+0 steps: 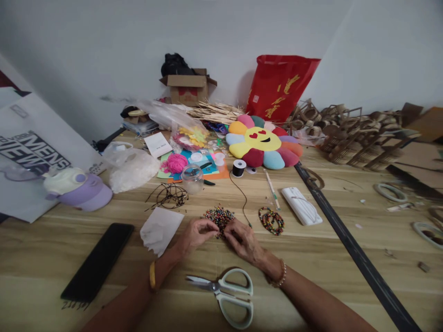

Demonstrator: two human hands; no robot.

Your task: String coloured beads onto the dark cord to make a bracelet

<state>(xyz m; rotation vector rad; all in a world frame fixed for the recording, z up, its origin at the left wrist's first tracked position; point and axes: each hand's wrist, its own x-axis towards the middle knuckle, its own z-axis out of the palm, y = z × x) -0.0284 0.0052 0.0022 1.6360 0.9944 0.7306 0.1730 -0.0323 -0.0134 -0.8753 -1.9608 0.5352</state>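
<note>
A heap of small multicoloured beads lies on the wooden table. At its left edge my left hand is closed, thumb and forefinger pinched together. My right hand reaches in from the other side with fingers bent into the beads. What either set of fingertips holds is too small to tell. Black cord runs from a spool down to near my right hand. To the right lies a coil of strung beads. Below my hands are white-handled scissors, blades pointing left.
A black phone and crumpled white paper lie on the left. Behind are cut black cords, a clear jar, pink yarn and a flower cushion. A white power strip sits right, beside a long black strip.
</note>
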